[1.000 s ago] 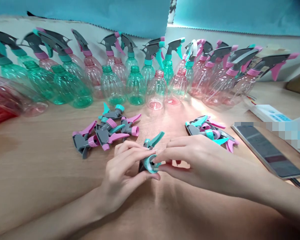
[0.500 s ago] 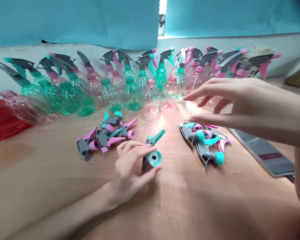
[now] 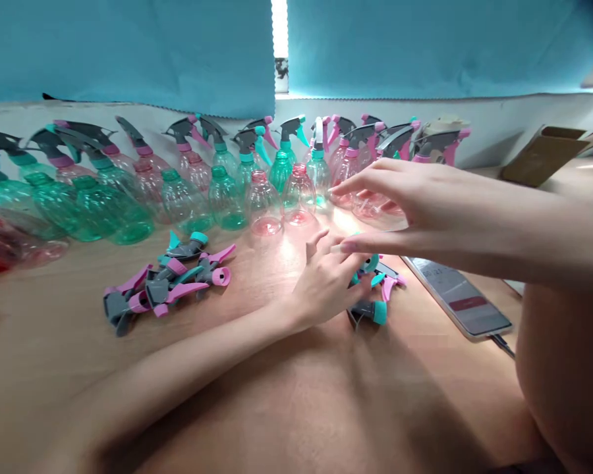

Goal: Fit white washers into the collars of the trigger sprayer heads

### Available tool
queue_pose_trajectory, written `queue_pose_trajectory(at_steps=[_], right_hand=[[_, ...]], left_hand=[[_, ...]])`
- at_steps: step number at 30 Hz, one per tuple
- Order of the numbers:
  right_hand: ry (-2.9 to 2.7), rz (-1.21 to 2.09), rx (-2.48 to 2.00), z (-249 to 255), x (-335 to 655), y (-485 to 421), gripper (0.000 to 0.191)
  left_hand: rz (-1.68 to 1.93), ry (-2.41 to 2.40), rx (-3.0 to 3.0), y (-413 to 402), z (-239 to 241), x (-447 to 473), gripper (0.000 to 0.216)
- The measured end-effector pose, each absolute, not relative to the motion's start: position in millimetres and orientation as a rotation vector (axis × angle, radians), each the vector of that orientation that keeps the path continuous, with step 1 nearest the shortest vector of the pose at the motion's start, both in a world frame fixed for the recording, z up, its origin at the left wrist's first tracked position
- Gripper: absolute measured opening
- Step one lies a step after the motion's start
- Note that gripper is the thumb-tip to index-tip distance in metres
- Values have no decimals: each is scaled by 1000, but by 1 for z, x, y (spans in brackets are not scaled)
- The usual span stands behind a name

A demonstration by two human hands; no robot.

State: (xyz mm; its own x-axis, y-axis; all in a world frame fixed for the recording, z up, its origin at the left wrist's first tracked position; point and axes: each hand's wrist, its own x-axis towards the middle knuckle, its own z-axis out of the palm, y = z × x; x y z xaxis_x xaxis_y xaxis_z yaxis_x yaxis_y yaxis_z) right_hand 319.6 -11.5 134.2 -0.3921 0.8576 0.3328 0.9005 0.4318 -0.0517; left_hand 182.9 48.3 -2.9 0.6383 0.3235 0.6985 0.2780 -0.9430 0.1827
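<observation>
My left hand (image 3: 329,280) reaches over the right-hand pile of trigger spray heads (image 3: 379,312). Its thumb and forefinger are round a grey spray head with a teal collar (image 3: 371,263), which the hand partly hides. The little finger is lifted away. Above the pile hovers my right hand (image 3: 400,204), its thumb and fingers spread and nothing between them. Its thumb lies close over the left fingers in this view. Behind it stand clear pink bottles with open necks, among them one pink bottle (image 3: 300,194).
A second pile of spray heads (image 3: 170,283) lies to the left. Rows of green and pink bottles (image 3: 226,201) line the back, many topped with spray heads. A phone (image 3: 459,296) with a cable lies at right; a brown box (image 3: 543,155) stands behind. Blue cloth (image 3: 128,52) hangs above.
My left hand has carried the teal-collared spray head rightward from the middle to the right pile. My right hand stays spread above the pile. The view has turned to the right.
</observation>
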Motion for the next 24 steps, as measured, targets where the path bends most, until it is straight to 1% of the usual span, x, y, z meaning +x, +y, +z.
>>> queue_pose_trajectory(at_steps=[4,7,11,16,21,24], right_hand=[[-2280,-199,-1570,132,327,-10,62],[-2273,-224,-1584,130,332,-8,63],[-2310,-177,-1660,129,333,-4,67],[-2405,-58,-1705,117,328,7,76],[-2382,-142,-1721,99,318,11,70],[-2440,-90,-1709,92,308,12,69]], left_hand=[[1048,387,2886,57,-5,193,24],[1039,409,2901,60,0,186,27],[1036,491,2909,60,12,163,24],[939,631,2921,51,18,114,17],[800,896,2918,47,22,53,17],[754,1082,2893,49,28,20,21]])
